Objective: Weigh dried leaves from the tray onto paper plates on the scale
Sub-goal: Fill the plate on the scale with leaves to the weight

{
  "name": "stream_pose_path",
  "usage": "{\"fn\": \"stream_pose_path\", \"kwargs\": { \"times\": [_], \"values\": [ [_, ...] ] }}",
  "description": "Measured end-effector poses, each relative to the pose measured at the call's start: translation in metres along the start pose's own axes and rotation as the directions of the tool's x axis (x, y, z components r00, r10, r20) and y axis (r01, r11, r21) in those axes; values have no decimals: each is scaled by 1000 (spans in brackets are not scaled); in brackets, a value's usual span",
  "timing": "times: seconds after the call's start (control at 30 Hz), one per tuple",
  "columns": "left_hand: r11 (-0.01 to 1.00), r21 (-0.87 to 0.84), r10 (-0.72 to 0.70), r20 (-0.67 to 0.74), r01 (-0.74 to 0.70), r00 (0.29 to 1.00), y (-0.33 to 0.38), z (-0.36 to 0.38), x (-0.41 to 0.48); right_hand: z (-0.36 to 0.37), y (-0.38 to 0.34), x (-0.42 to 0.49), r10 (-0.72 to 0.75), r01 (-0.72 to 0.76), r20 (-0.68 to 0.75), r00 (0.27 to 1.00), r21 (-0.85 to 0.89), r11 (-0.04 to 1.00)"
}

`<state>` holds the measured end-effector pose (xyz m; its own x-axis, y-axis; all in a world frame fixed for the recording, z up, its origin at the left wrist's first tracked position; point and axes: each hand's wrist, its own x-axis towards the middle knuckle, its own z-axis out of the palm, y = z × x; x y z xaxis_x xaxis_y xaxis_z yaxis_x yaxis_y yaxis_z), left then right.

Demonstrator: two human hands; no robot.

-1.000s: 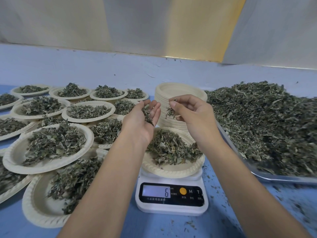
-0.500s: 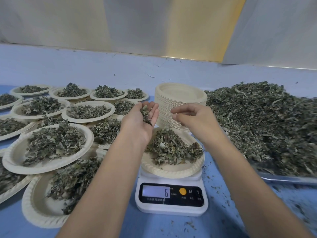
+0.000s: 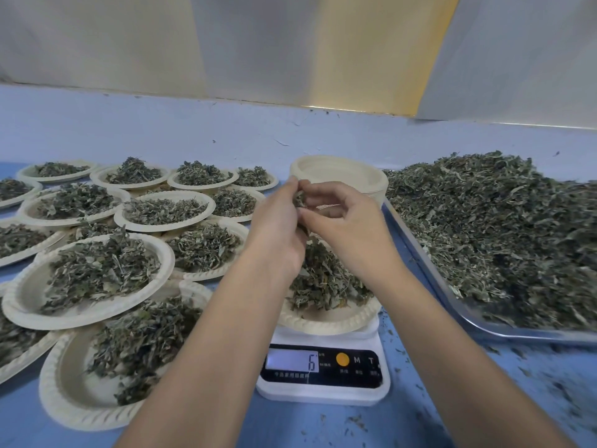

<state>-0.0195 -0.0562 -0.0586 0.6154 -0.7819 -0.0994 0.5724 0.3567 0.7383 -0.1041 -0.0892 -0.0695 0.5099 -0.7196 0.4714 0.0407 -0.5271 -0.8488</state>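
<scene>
A white digital scale (image 3: 323,379) stands at the centre front, its display reading 6. On it sits a paper plate (image 3: 332,320) with a heap of dried leaves (image 3: 323,279). Above that plate my left hand (image 3: 274,231) cups a small bunch of dried leaves, palm turned right. My right hand (image 3: 342,227) meets it from the right, fingertips pinching at the leaves in the left palm. A metal tray (image 3: 452,305) piled with dried leaves (image 3: 504,227) lies at the right.
A stack of empty paper plates (image 3: 342,173) stands behind my hands. Several filled paper plates (image 3: 90,279) overlap across the left half of the blue table (image 3: 420,415). Leaf crumbs are scattered by the scale. A blue wall runs along the back.
My right hand has moved left to meet my left hand, and both have risen slightly over the plate. The scale still reads 6.
</scene>
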Motion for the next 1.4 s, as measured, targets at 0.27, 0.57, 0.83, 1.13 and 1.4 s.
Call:
{"fn": "stream_pose_path", "kwargs": {
  "times": [0.27, 0.57, 0.83, 1.13, 1.4],
  "values": [
    [979, 189, 54, 114, -75, 992, -5, 4, -11, -1, 0, 1, 15, 0, -76, 997, 190, 982],
    [970, 232, 63, 70, -78, 996, 6, -8, -7, -10, -1, 4, 101, -100, 12, 995, 261, 960],
    [992, 123, 36, 32, -39, 999, 11, -17, 1, -21, -2, 5, 161, -189, 146, 976, 210, 959],
    [992, 117, 44, -10, -42, 999, 12, -21, 5, -20, 6, 7, 186, -170, 214, 959, -94, 981],
    [993, 107, 47, -28, -44, 999, 13, -23, 5, -20, 4, 3, 122, -96, 265, 957, -109, 989]
  ]
}}
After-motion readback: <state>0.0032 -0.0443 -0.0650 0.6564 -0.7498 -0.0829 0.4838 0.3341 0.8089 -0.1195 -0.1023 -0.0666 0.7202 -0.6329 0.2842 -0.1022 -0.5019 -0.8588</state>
